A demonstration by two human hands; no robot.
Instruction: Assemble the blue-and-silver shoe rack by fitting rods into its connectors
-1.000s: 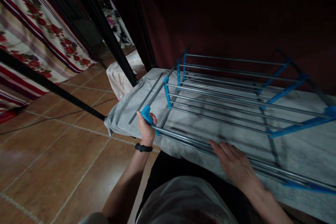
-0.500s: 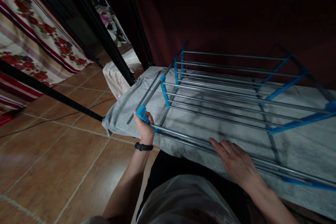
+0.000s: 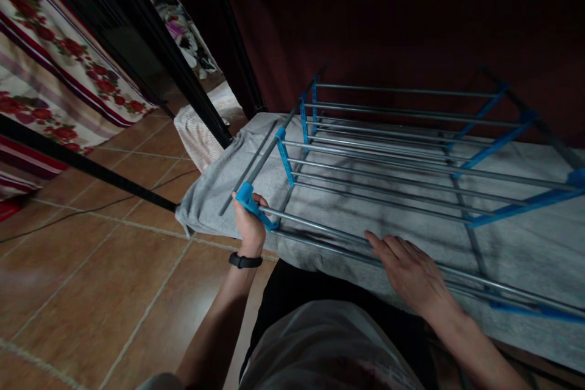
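Note:
A rack of grey metal rods and blue plastic side pieces (image 3: 402,158) lies on a grey cloth (image 3: 214,189) spread on the floor. My left hand (image 3: 249,225) is closed round the blue plastic connector (image 3: 247,195) at the rack's near left corner; a black band sits on that wrist. My right hand (image 3: 411,274) rests flat, fingers stretched out, on the nearest pair of rods (image 3: 329,234). A loose grey rod (image 3: 249,167) lies on the cloth just left of the rack.
Brown floor tiles (image 3: 91,268) stretch to the left. Black metal posts (image 3: 183,67) cross the upper left, beside a flowered striped fabric (image 3: 55,67). A folded pale striped cloth (image 3: 201,128) lies by the post. A dark red curtain (image 3: 411,18) hangs behind the rack.
The view has drifted slightly; my left hand and the corner connector have shifted a little up and left. My right hand stays flat on the front rods.

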